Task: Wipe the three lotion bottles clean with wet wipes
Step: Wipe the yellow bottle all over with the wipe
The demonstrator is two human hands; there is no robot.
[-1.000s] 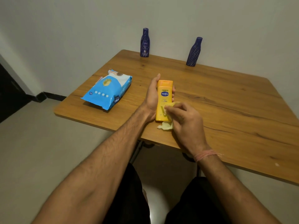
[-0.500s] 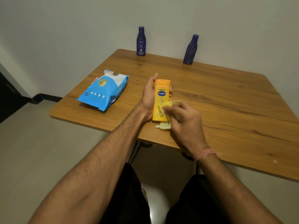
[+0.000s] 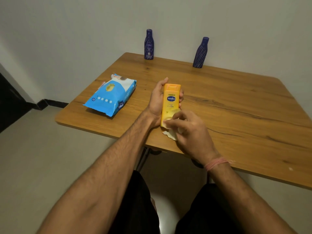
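A yellow lotion bottle (image 3: pixel 170 98) stands near the front edge of the wooden table (image 3: pixel 236 102). My left hand (image 3: pixel 157 100) grips it from the left side, fingertips curling round its right edge. My right hand (image 3: pixel 190 130) pinches a pale wet wipe (image 3: pixel 170 134) and presses it against the bottle's lower front. Two dark blue lotion bottles stand upright at the table's back edge by the wall: one on the left (image 3: pixel 148 44), one on the right (image 3: pixel 200 53).
A blue pack of wet wipes (image 3: pixel 110 95) lies on the table's left part. The wall runs right behind the table. The floor and my dark-clad legs show below the front edge.
My right hand has slid the wipe down the yellow bottle's front, towards its base. The left hand keeps its hold on the bottle.
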